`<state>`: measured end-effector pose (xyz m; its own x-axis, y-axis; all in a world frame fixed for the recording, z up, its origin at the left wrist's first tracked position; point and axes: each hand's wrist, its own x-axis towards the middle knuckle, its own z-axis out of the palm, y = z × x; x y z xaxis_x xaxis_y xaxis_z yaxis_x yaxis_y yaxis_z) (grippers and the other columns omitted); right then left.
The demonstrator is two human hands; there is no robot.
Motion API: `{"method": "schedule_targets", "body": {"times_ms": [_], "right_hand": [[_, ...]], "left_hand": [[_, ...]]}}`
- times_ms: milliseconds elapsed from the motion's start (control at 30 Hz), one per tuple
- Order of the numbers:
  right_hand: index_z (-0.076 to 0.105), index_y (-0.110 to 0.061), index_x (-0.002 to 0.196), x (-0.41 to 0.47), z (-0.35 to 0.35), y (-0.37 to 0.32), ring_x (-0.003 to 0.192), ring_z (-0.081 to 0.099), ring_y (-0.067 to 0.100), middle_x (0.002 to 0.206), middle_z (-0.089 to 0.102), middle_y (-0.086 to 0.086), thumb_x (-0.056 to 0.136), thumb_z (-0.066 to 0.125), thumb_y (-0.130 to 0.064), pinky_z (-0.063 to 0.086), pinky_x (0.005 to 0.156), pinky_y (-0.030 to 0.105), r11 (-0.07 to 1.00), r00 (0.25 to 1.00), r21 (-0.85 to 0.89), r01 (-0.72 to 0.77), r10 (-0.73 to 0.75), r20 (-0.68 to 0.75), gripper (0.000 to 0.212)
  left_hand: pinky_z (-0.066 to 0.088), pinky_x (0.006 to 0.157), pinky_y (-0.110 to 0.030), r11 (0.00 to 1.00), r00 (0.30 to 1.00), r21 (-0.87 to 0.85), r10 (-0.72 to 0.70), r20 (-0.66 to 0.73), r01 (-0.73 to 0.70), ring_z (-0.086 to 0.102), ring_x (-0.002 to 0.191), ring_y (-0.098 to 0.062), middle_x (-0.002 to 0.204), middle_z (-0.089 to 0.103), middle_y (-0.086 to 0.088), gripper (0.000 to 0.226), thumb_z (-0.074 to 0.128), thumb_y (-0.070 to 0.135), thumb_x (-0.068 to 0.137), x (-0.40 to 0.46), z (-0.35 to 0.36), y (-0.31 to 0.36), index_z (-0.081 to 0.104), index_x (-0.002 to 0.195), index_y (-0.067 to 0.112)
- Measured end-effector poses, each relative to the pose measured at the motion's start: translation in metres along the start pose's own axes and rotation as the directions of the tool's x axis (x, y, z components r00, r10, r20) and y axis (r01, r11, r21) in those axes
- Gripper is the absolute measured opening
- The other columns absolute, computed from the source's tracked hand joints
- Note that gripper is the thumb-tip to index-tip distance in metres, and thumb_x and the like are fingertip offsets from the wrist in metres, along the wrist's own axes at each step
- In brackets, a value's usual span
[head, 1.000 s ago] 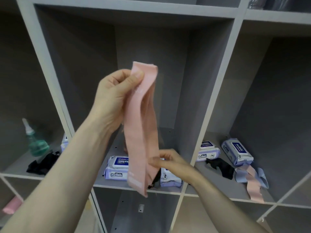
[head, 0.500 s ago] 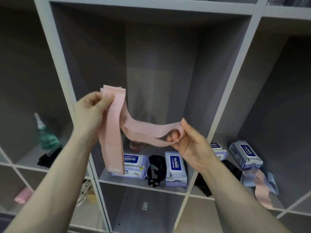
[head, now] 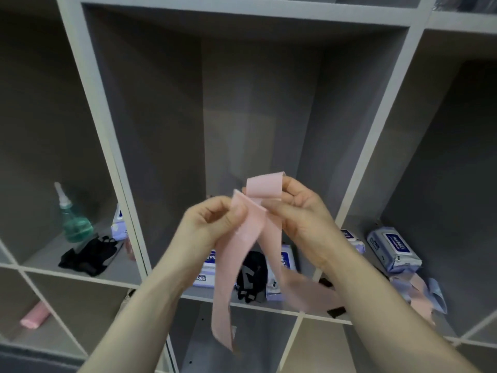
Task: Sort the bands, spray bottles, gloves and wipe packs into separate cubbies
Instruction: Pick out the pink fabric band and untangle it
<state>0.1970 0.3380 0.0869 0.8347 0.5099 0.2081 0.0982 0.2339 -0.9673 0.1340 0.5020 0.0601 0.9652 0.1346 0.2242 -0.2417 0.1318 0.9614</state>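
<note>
A pink band hangs folded in front of the middle cubby. My left hand pinches its upper fold, and my right hand pinches a short loop of it just above and to the right. Two long ends droop below my hands. Behind them, on the middle cubby's floor, lie wipe packs with a black glove between them. The left cubby holds a green spray bottle, black gloves and a wipe pack. In the right cubby sit a wipe pack and loose bands.
The grey cubby shelf fills the view, with white dividers between tall compartments. A pink object lies in a lower-left cubby. Dark items sit in the top-right cubby. Lower cubbies open beneath the middle shelf.
My hands came together at the centre. The band, stretched sideways between them half a second ago, is now folded over with its ends hanging down. The view shifted slightly up.
</note>
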Motion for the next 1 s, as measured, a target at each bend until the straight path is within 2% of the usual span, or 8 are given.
{"method": "schedule_targets", "body": {"times_ms": [133,267,400,600,667,767,900,1000], "right_hand": [[0.071,-0.015,0.096,-0.010,0.002,-0.004,0.081,0.070,0.014,0.089,0.076,0.003,0.087,0.059,0.005,0.054,0.070,0.023,0.979,0.988,-0.157,0.130,-0.142,-0.068,0.025],[0.075,-0.020,0.088,-0.014,-0.001,-0.005,0.087,0.069,0.014,0.090,0.075,0.002,0.087,0.058,0.004,0.054,0.083,0.029,0.968,0.969,-0.173,0.179,-0.205,-0.140,0.029],[0.068,-0.008,0.107,-0.007,-0.004,-0.002,0.081,0.065,0.012,0.094,0.072,0.005,0.093,0.047,-0.002,0.051,0.073,0.025,0.998,0.988,0.041,0.047,-0.040,-0.151,0.026],[0.065,-0.003,0.095,-0.006,0.006,-0.009,0.065,0.057,0.018,0.074,0.062,0.010,0.088,0.044,-0.001,0.046,0.060,0.025,0.956,0.992,0.271,-0.112,0.121,-0.019,0.022],[0.062,-0.002,0.092,-0.007,0.007,-0.013,0.046,0.045,0.014,0.056,0.050,0.007,0.085,0.042,0.000,0.035,0.042,0.020,0.952,0.984,0.258,-0.166,0.175,-0.012,0.021],[0.060,-0.002,0.098,-0.009,0.007,-0.016,0.039,0.036,0.012,0.055,0.039,0.007,0.085,0.041,-0.003,0.025,0.037,0.019,0.946,0.976,0.245,-0.214,0.216,0.020,0.023],[0.058,0.003,0.092,-0.012,0.010,-0.023,0.032,0.045,0.009,0.052,0.053,0.010,0.088,0.035,0.000,0.034,0.030,0.017,0.891,0.967,0.376,-0.256,0.237,0.099,0.024],[0.062,0.008,0.106,-0.012,0.008,-0.026,0.038,0.048,0.008,0.064,0.057,0.014,0.089,0.044,-0.007,0.034,0.031,0.017,0.950,0.966,0.183,-0.255,0.243,0.084,0.029]], "left_hand": [[0.050,0.061,-0.020,0.998,0.998,0.007,0.055,0.040,-0.055,0.063,0.067,-0.012,0.075,0.071,-0.001,0.021,0.070,0.026,0.075,-0.001,0.021,0.003,0.073,0.085,0.007],[0.047,0.055,-0.018,0.993,0.994,0.035,0.110,0.013,-0.111,0.060,0.061,-0.012,0.069,0.069,-0.002,0.018,0.073,0.026,0.073,0.002,0.024,0.005,0.074,0.078,0.008],[0.047,0.054,-0.021,0.994,0.996,-0.076,0.083,0.037,-0.080,0.058,0.058,-0.013,0.068,0.067,-0.002,0.021,0.075,0.034,0.069,0.007,0.016,0.008,0.072,0.076,0.014],[0.041,0.069,-0.036,1.000,0.997,-0.017,0.014,0.076,-0.013,0.055,0.070,-0.025,0.074,0.067,-0.008,0.030,0.074,0.041,0.064,0.018,0.006,0.012,0.073,0.080,0.016],[0.039,0.072,-0.043,0.999,0.999,0.010,0.034,0.043,-0.034,0.054,0.075,-0.028,0.078,0.066,-0.009,0.029,0.074,0.041,0.065,0.018,0.006,0.010,0.073,0.080,0.016],[0.045,0.081,-0.047,0.984,0.988,0.085,0.154,0.000,-0.154,0.062,0.088,-0.020,0.096,0.068,-0.001,0.019,0.075,0.034,0.070,0.018,0.008,0.007,0.075,0.077,0.017],[0.049,0.093,-0.028,0.974,0.977,0.087,0.202,0.073,-0.208,0.061,0.115,-0.009,0.117,0.069,0.004,0.011,0.073,0.018,0.076,0.016,0.014,0.003,0.076,0.081,0.008],[0.054,0.071,-0.021,0.973,0.974,0.046,0.226,0.011,-0.227,0.069,0.083,-0.010,0.089,0.076,0.000,0.013,0.071,0.017,0.073,0.012,0.021,0.005,0.077,0.082,0.010]]}}
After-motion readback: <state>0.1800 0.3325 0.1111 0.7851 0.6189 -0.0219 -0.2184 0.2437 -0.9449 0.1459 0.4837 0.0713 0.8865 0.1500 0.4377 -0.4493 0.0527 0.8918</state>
